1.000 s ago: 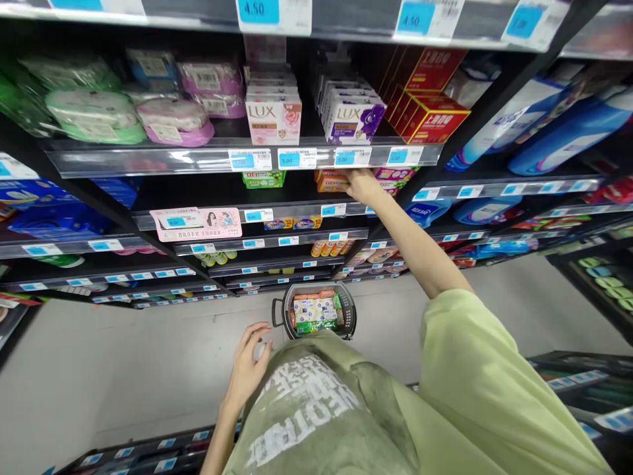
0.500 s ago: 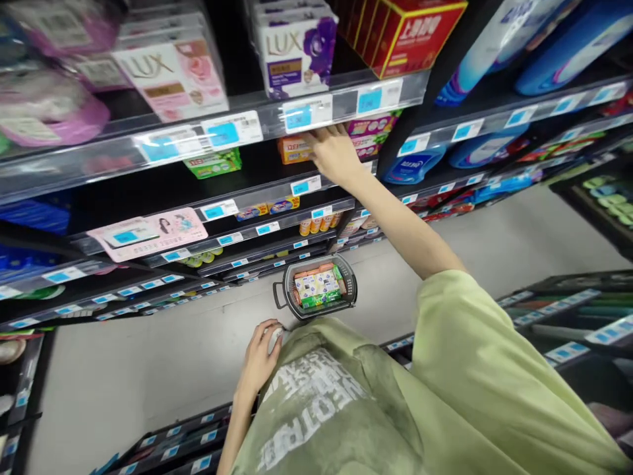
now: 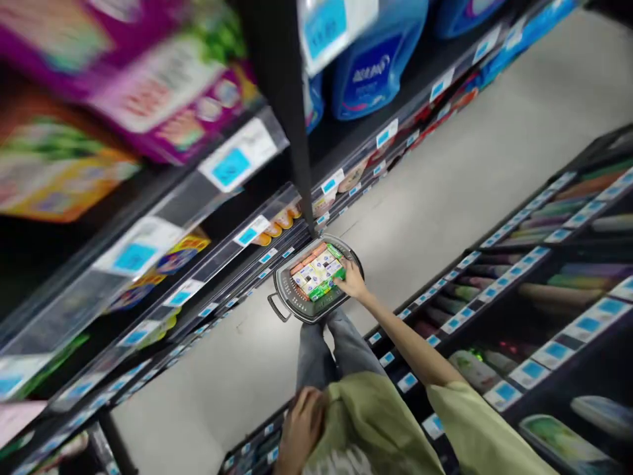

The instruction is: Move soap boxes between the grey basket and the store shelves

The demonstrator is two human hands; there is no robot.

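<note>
My right hand [image 3: 352, 280] reaches down into a grey shopping basket [image 3: 281, 284] by my feet. Its thumb and fingers are bent over the right end of the packs there, and what lies between them is hidden. Inside the basket are white-and-yellow packs [image 3: 319, 269], a green pack [image 3: 326, 288] along the near side and orange-brown packs [image 3: 309, 257] along the far side. My left hand [image 3: 302, 422] is curled against the front of my green shirt, its fingers bent inward. Whatever it holds is out of sight.
Shelves on the left carry purple boxes [image 3: 163, 99] and an orange box [image 3: 64, 178], close and blurred. A blue bottle [image 3: 368, 76] stands on the shelf beyond a dark upright post [image 3: 291, 99]. Along the right runs another shelf unit [image 3: 534, 257]. Grey floor [image 3: 420, 198] lies between.
My right hand has left the orange box on the shelf and come down to the basket. My view has swung right and down. The white object in my left hand no longer shows.
</note>
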